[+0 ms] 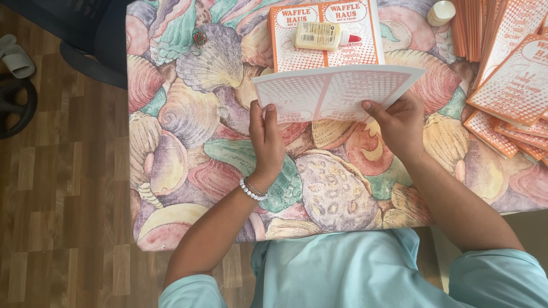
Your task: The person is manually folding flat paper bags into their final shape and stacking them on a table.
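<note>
My left hand (pixel 266 137) and my right hand (pixel 399 122) both grip a folded sheet of orange-and-white printed card (pixel 334 90), lifted above the table with its pale back side towards me. The left hand holds its lower left edge, thumb on top. On the lower right edge the right hand pinches it. Just beyond it lies a stack of flat printed cards (pixel 285 34) with a small glue bottle (pixel 322 35), red-capped, lying on top.
The table carries a shell-patterned cloth (pixel 188 142). Piles of more printed cards (pixel 511 68) fan out at the right edge, with a small round white lid (pixel 442 11) near them. A dark chair (pixel 85 40) and a sandal (pixel 16 56) stand on the wooden floor at left.
</note>
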